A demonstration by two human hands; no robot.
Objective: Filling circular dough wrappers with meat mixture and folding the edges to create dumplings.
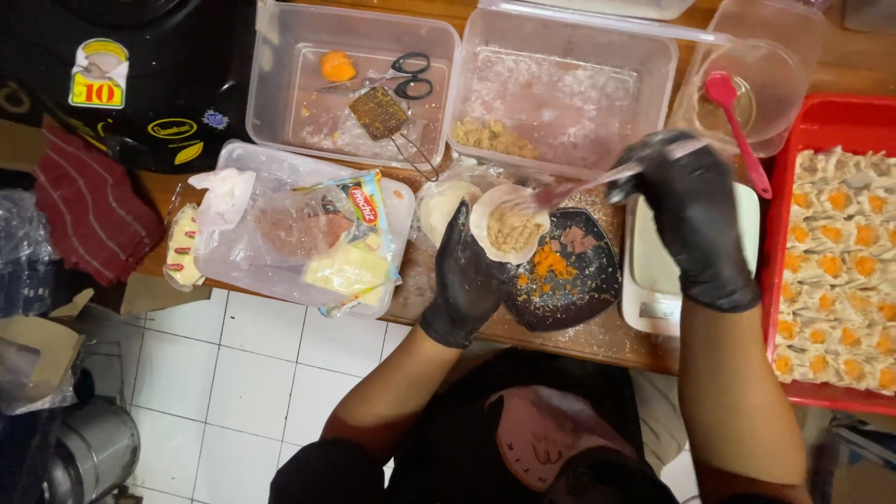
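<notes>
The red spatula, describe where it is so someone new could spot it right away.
Find the red tray of dumplings at the table's right edge. Just left of it sits a round clear tub; the red spatula leans out of it, the only red-handled tool, unlike the black scissors farther left.

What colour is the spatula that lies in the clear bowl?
The spatula is red-pink, seen best in the head view, resting in the bowl.
</notes>
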